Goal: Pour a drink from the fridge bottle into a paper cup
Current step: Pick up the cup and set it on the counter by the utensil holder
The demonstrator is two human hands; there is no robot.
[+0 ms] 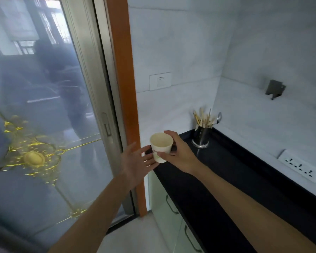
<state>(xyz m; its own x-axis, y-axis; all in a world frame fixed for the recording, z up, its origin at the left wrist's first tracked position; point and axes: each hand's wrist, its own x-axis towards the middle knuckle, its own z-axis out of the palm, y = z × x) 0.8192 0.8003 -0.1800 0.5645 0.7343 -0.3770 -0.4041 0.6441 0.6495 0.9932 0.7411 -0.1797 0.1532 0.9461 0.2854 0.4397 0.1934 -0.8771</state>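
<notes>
Right hand [179, 152] grips paper cup [161, 147] upright; left hand [135, 161] spread wide, fingertips beside cup base.

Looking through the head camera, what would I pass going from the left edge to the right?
Glass door → orange door frame → left hand → paper cup → right hand → metal utensil holder → wall bracket → power strip.

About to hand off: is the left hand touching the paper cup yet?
Cannot tell. In the head view the left hand is open, its fingertips ending behind the paper cup, which the right hand grips.
</notes>
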